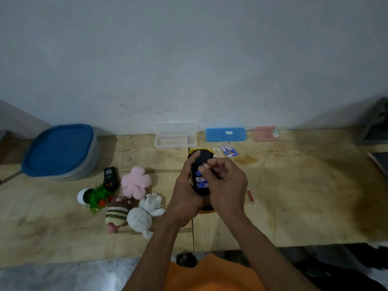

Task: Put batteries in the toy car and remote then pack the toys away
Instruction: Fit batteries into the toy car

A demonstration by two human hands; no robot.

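Yellow plastic edges show at both ends of the toy car (201, 152), which is turned belly-up so its black underside and open battery bay face the person. The left hand (187, 193) wraps around the car's left flank, fingers curled over the chassis in a firm grip — probably to steady it above the surface (304, 185) while the other hand works. The right hand (225, 181) hovers over the bay with thumb and forefinger pinched together; whether a battery sits between them I cannot tell. Three blue-labelled batteries (202, 180) already lie side by side in the bay, smooth little cylinders.

Spare batteries (228, 151) lie loose just beyond the car, near a blue case (225, 134) and a pink case (265, 134) by the wall. A clear plastic box (175, 140) stands open — likely for small parts. The black remote (110, 178) lies to the left, not yet touched, beside a fuzzy pink flower plush (136, 182), a striped plush (116, 215), a white plush rabbit (144, 215) and a small fake plant (94, 197). A grey tub with blue lid (60, 151) waits at the far left, probably for packing. A red screwdriver (251, 197) rests right of the hands.
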